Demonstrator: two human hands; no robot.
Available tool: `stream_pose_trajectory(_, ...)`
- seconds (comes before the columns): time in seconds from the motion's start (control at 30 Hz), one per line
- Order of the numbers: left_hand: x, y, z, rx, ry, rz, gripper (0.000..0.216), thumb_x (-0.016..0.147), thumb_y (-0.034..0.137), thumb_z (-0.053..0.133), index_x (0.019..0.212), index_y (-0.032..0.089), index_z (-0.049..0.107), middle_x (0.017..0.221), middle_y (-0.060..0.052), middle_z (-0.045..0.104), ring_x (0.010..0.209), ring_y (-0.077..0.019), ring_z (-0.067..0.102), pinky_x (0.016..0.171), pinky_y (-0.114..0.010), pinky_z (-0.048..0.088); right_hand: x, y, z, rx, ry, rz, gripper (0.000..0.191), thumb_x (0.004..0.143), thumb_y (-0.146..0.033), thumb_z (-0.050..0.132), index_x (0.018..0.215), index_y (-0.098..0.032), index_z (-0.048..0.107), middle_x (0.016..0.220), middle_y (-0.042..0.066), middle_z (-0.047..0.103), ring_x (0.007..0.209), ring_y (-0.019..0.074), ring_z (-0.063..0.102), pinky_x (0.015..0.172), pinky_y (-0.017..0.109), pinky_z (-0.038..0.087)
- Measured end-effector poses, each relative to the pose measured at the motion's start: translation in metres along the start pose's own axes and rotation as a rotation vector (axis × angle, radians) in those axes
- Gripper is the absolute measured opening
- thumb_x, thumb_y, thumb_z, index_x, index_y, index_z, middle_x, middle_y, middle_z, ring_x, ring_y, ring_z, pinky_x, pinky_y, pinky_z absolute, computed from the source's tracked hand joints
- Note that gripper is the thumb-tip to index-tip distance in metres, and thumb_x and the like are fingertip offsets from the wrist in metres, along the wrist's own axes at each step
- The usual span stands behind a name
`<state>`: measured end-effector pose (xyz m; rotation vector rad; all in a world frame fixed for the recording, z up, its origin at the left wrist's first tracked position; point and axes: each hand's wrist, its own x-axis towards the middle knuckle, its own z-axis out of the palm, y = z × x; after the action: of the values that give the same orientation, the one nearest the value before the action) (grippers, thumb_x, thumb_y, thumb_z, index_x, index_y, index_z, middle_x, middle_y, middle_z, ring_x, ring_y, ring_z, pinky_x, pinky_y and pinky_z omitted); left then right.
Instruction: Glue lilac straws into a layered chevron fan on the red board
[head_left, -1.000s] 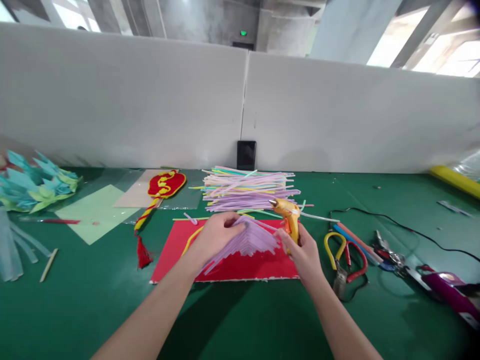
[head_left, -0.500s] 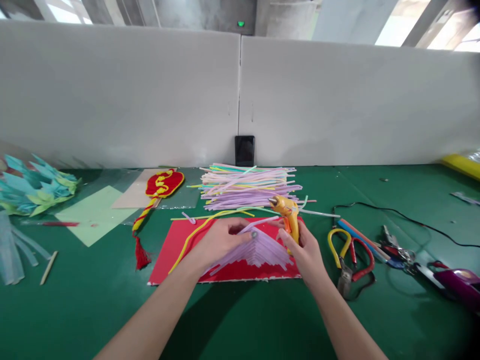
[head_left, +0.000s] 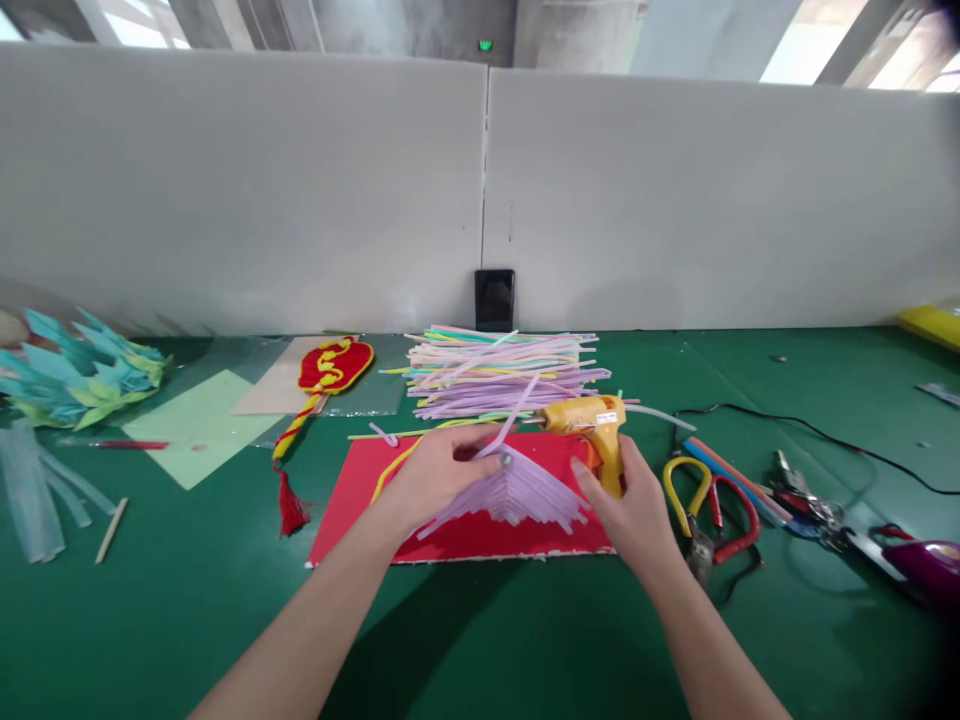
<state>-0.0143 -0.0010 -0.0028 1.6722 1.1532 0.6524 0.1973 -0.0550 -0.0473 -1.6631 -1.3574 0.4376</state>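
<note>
Pinching the purple strip piece [head_left: 525, 490] near its peak, the left hand [head_left: 442, 475] is keeping a narrow grip, thumb and fingers closing on the joined strips. One loose purple strip [head_left: 517, 408] is jutting toward one o'clock from that pinch. The piece is hovering over or resting on the red board [head_left: 341, 505]; I'm not able to tell which. Wrapping round the handle of a yellow glue gun [head_left: 600, 420], the right hand [head_left: 634, 500] is pointing its nozzle toward nine o'clock, close by the loose strip. Taking the board as the dial's centre, a bundle of pastel strips [head_left: 502, 375] is lying at twelve, with a phone [head_left: 495, 300] leaning against the partition [head_left: 300, 190] beyond. A tasselled red-and-yellow ornament [head_left: 335, 367] is lying at ten, and pliers [head_left: 701, 552] are resting at three.
</note>
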Motion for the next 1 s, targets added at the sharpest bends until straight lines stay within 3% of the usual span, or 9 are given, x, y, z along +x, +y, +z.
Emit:
stream_pose_trajectory(0.3,-0.002,0.010,-0.012,0.148,0.122,0.024,0.044,0.076,0.030,0.062,0.120,0.023,0.060,0.099,-0.003,0.069,0.084,-0.0177,0.062,0.079,-0.032,0.049,0.001,0.010,0.005,-0.190,0.087,-0.080,0.039,0.074,-0.055,0.054,0.085,-0.017,0.056,0.064,0.000,0.054,0.055,0.0136,0.048,0.049,0.025,0.038)
stream_pose_trajectory(0.7,0.000,0.008,-0.008,0.108,0.084,0.041,0.039,0.075,0.027,0.065,0.114,0.022,0.064,0.118,-0.004,0.065,0.103,-0.0216,0.060,0.089,-0.034,0.047,0.000,0.015,0.008,-0.318,0.046,-0.096,0.057,0.076,-0.055,0.048,0.109,-0.009,0.057,0.079,0.012,0.066,0.065,0.0214,0.059,0.062,0.034,0.048)
stream_pose_trajectory(1.0,-0.001,0.008,-0.009,0.102,0.064,0.039,0.039,0.076,0.027,0.064,0.114,0.022,0.063,0.119,-0.004,0.064,0.105,-0.0208,0.060,0.089,-0.032,0.047,0.001,0.015,0.009,-0.334,0.053,-0.110,0.055,0.076,-0.052,0.047,0.106,-0.008,0.060,0.076,0.011,0.066,0.060,0.0200,0.058,0.059,0.032,0.047)
